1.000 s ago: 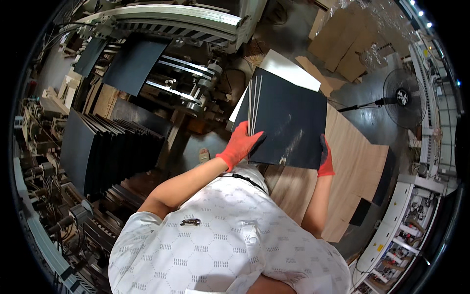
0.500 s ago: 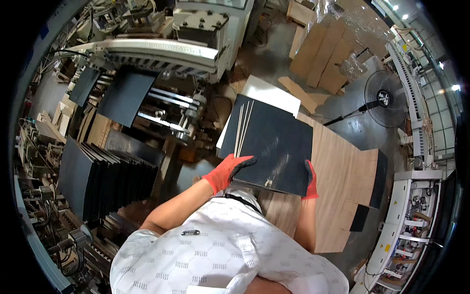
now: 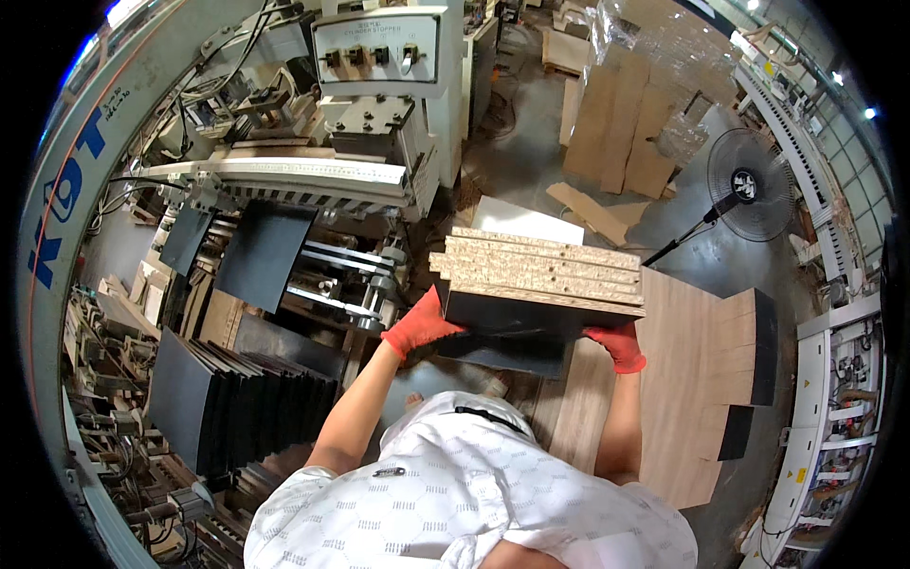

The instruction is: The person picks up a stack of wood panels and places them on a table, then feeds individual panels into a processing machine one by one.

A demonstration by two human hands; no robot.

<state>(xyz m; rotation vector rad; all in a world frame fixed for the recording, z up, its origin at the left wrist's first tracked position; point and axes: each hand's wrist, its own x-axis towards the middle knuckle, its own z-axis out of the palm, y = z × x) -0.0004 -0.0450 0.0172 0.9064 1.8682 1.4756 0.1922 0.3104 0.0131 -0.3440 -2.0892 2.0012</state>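
Note:
A stack of several black-faced particleboard panels point(image 3: 540, 270) is held up in front of my body, tilted so its raw, speckled tan edges show. A few small holes dot those edges, and the layers sit slightly uneven at the left end. Red-gloved, my left hand point(image 3: 420, 324) grips the stack's lower left corner. My right hand point(image 3: 621, 347), in a matching glove, is closed on the lower right corner; its fingertips are partly hidden behind the boards. Below the stack lies another black panel point(image 3: 507, 354).
To the left stands a machine with metal rails point(image 3: 346, 254) and a black panel point(image 3: 265, 248) lying on it. Nearer is a row of upright black panels point(image 3: 246, 408). Wood-grain boards point(image 3: 682, 379) lie on the right, with a standing fan point(image 3: 744, 185) beyond. A white board point(image 3: 526, 220) lies behind the stack.
Both hands have tipped the stack up, so its raw edges face me instead of its black top face. The view has shifted, bringing the machine's switch box into sight.

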